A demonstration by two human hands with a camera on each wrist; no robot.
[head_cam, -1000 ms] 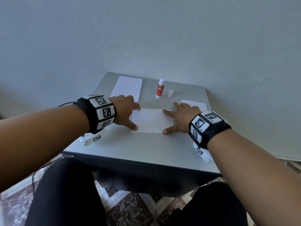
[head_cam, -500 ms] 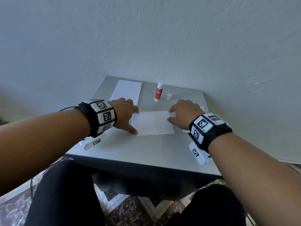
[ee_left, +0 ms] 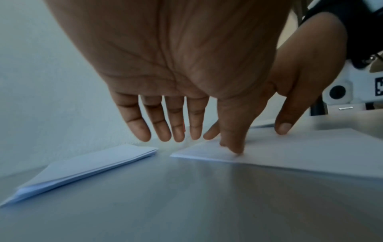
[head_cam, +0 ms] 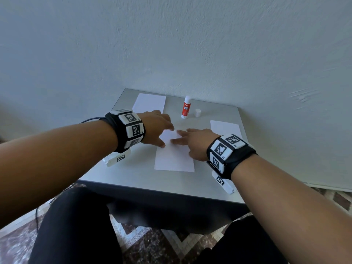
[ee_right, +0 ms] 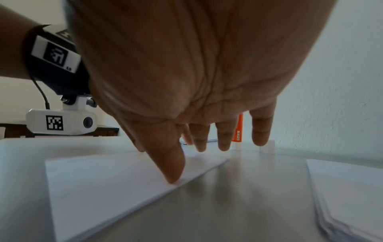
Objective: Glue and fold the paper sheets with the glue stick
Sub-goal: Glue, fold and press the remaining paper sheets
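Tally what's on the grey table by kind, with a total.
White paper pieces: 3, namely the centre sheet under both hands, the folded stack at the far left, and the stack at the right
Red-and-white glue stick, upright: 1
Small white cap, beside it: 1
Total: 5

surface: grey table (head_cam: 133,180) set against a pale wall | centre: white paper sheet (head_cam: 174,159) laid flat | far left: folded paper stack (head_cam: 149,102) | right: second paper stack (head_cam: 225,127) | far edge: glue stick (head_cam: 186,108) stood upright, its white cap (head_cam: 198,112) placed just beside it
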